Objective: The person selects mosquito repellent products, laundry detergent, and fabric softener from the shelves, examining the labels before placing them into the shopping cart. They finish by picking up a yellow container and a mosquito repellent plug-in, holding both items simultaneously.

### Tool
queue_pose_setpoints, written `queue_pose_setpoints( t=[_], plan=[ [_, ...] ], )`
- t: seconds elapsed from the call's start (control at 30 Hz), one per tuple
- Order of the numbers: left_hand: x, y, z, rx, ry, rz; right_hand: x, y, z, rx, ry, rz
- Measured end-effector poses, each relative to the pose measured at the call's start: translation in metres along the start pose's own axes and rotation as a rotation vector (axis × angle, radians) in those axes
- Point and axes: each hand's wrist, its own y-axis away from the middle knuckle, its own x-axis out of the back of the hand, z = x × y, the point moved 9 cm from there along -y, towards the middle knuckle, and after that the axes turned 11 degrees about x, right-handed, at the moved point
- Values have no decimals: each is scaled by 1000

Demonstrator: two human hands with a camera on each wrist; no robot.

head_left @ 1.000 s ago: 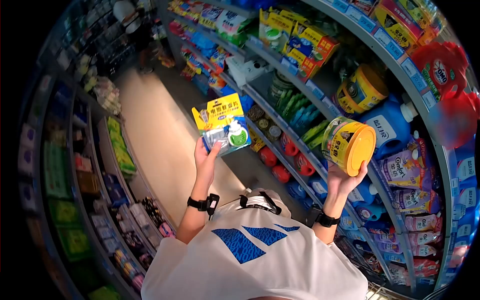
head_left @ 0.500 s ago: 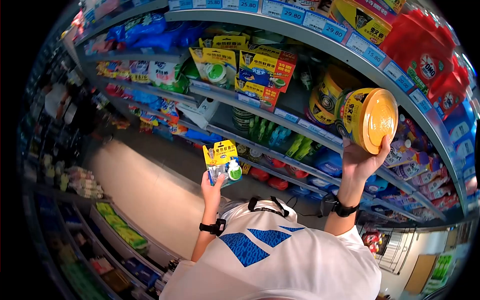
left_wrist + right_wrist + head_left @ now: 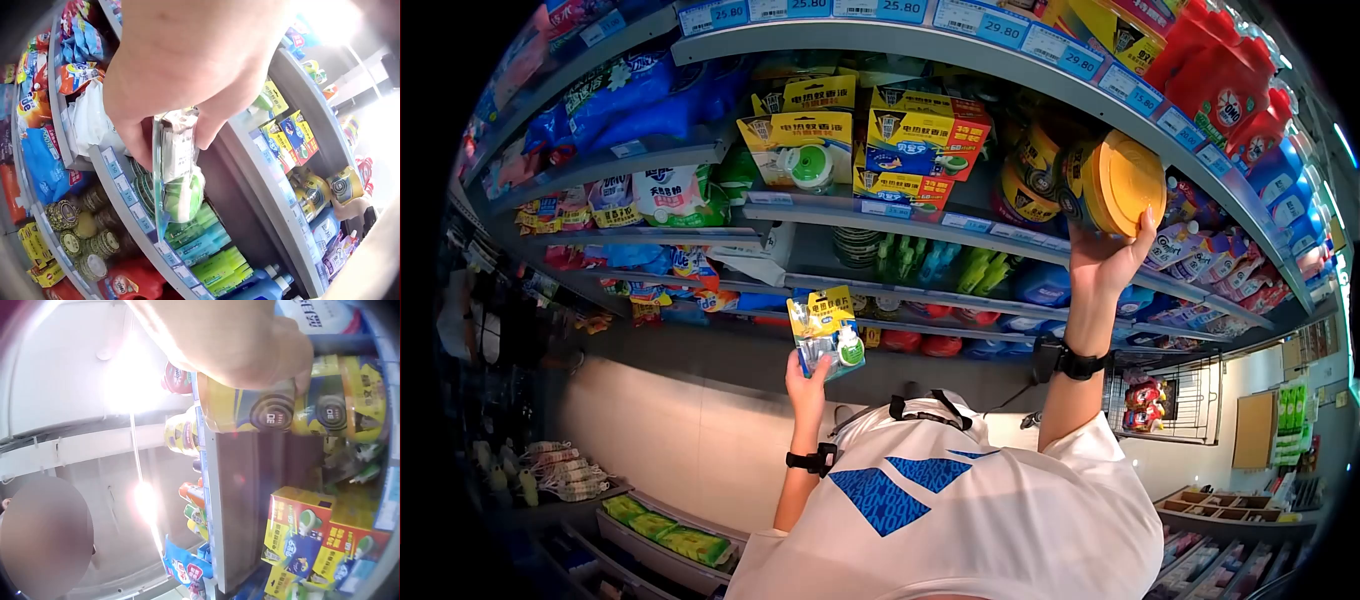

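My left hand (image 3: 805, 398) holds a yellow and blue blister pack (image 3: 830, 328) of mosquito-repellent mats upright by its lower edge, thumb across the front. Under its clear plastic sit silvery sachets and a white and green plug-in heater (image 3: 185, 199). On the other side, my right hand (image 3: 1104, 262) grips a yellow tub of mosquito coils (image 3: 1116, 185) at the shelf, its orange lid towards me. Its fingers wrap the tub from below in the head view. Similar tubs (image 3: 1032, 178) stand right beside it; in the right wrist view one neighbouring tub (image 3: 331, 406) is close against it.
Boxes of mosquito-repellent liquid (image 3: 915, 150) stand on the same shelf, left of the tubs. A shelf edge with price tags (image 3: 960, 32) runs above. Lower shelves hold green bottles (image 3: 975, 268). A wire cart (image 3: 1170, 400) is at the right, and low shelving (image 3: 665, 535) lies behind.
My right hand has carried the tub from in front of the shelves up to the other tubs. The head view has swung to face the shelving. The blister pack stays in my left hand.
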Motion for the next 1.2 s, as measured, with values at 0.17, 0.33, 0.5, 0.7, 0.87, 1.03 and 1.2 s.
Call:
queue_pose_setpoints(
  t=[0.17, 0.33, 0.5, 0.7, 0.87, 1.03, 1.2],
  plan=[
    [13, -5, 1, 7, -4, 15, -23, -7, -1, 26, 57, 3],
    [16, -13, -1, 11, 7, 0, -50, -12, -4, 2, 11, -81],
    [13, -22, -8, 5, -56, -7, -44, -26, 7, 144, 240, -179],
    [12, -22, -11, 4, -64, 15, -29, -37, 13, 292, 512, -150],
    [14, -21, -10, 0, -41, 31, -26, -58, 9, 451, 886, -187],
    [7, -11, 25, -29, 57, 12, -15, -89, 14, 548, 1265, -270],
    [0, -1, 73, -82, 138, -18, -24, -85, 6, 514, 1529, -186]
  ],
)
